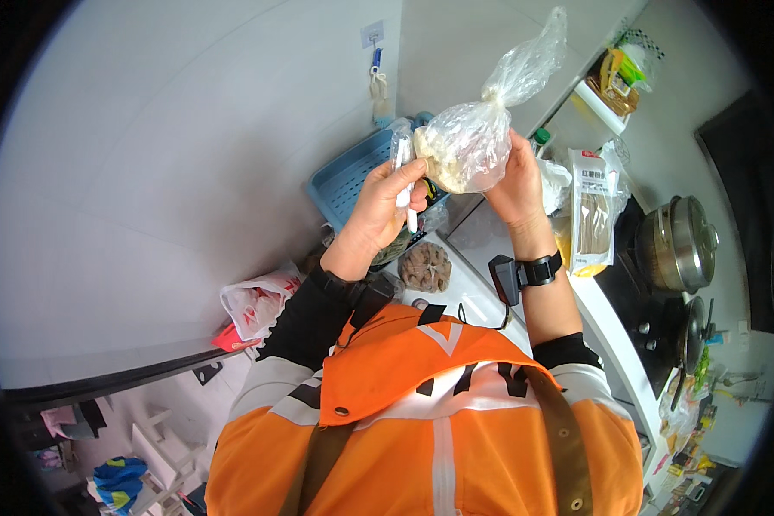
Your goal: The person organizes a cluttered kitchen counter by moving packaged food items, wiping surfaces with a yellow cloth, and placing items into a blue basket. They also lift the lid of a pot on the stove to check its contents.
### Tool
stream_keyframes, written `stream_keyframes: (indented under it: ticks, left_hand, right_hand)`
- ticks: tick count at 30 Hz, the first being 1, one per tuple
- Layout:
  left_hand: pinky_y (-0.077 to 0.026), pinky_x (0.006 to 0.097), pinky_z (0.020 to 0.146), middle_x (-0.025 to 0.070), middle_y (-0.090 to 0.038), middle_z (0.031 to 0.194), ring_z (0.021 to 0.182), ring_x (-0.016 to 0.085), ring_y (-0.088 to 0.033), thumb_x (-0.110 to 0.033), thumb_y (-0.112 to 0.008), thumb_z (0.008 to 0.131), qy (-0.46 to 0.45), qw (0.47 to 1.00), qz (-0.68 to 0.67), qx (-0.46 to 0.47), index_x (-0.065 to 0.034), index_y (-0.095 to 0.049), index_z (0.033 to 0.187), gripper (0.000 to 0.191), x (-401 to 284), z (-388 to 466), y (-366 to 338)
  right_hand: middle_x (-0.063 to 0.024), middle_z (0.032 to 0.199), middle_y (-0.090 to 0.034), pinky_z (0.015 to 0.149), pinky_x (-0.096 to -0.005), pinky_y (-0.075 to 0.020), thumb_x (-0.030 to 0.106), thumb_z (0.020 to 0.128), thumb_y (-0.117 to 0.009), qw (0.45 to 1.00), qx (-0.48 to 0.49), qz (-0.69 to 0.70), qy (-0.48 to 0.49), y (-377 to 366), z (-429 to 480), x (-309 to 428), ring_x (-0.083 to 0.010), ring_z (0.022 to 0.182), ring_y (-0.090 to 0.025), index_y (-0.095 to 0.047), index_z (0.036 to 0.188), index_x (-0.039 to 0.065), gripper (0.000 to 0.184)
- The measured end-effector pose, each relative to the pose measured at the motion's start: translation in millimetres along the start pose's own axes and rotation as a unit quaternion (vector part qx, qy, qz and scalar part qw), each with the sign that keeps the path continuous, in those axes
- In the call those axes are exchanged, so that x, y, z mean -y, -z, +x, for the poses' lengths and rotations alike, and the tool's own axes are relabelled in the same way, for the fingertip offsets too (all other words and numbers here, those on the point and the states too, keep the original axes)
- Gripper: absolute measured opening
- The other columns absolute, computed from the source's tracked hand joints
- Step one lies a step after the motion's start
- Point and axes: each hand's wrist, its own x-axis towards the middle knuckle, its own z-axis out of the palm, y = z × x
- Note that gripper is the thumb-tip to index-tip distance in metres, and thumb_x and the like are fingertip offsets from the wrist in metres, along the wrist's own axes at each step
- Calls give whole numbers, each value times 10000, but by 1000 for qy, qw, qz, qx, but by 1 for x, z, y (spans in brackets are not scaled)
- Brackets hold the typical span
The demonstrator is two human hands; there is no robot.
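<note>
My left hand (387, 200) grips a slim white object in clear plastic wrap (401, 151), its thumb against a knotted clear plastic bag (467, 145). Pale lumpy pieces (440, 164) fill the left side of that bag; exactly what they are, I cannot tell. The bag's twisted neck points up and to the right. Around its right side curls my right hand (521, 184), its fingers partly hidden behind the plastic. Below and behind the left hand stands a blue perforated plastic basket (345, 177). Both wrists wear black strapped devices.
A bag of brown lumpy items (426, 266) sits below my hands. Rightward are a printed food packet (592, 213), a steel pot with lid (680, 245) on a black stove, and a pan (691, 335). A white plastic bag (258, 303) is at left, near the wall.
</note>
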Motion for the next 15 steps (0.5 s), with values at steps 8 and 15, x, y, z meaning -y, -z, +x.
stream_keyframes:
  ticks: [8,15]
  left_hand:
    - [-392,270,564,6,-579,813,625,95,-506,-157,-730,919,-8,1000,-10,-4,-45,-621,1012,182,10,-6,-9]
    - [-399,253,586,-13,-580,858,667,84,-514,-140,-707,933,-17,997,67,17,-81,-605,1088,195,12,-8,-19]
  right_hand:
    - [-97,1283,-636,1014,-414,-485,439,1007,-520,999,-4,-16,35,-4,-23,8,-229,1172,-620,-527,1355,38,530]
    - [-84,1284,-634,1037,-398,-465,330,998,-580,996,-10,-80,43,10,-30,11,-206,1192,-604,-537,1352,37,461]
